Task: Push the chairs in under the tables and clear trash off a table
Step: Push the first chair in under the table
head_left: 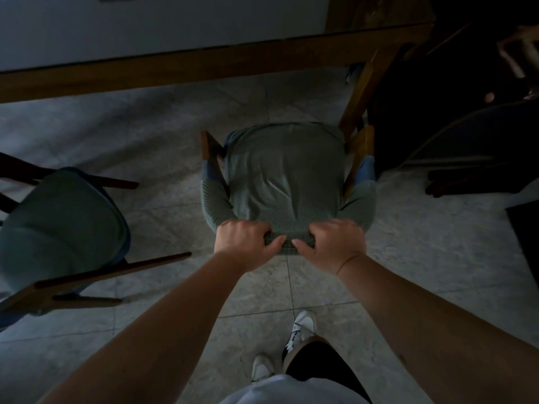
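A: Hands on a chair back, seen from above. The left hand [244, 243] and the right hand [332, 243] sit side by side on the top edge of the chair [285, 176], fingers curled over the far side and thumbs pressed on the near side, both gripping the fabric-covered top rail.

B: Why both hands, so close together?

A: Likely to push straight. A centred grip at the top of the back should keep the chair from swinging as it slides forward over the tiled floor [163, 126].

B: Where is the chair compared with the table?

A: It stands clear of the table [180, 62], with bare floor between the front of the seat and the table's near edge. It lines up near the table's right-hand corner, and its right side is just beside the wooden table leg [357, 97]. So it does not look pushed in yet.

B: What does the chair look like?

A: A wooden frame with a grey-green stretch cover, slightly wrinkled, over the seat and back. The light is dim.

B: Anything else close by?

A: A second chair [61, 225] with a similar cover stands to the left, turned at an angle and also out from the table. No trash can be made out.
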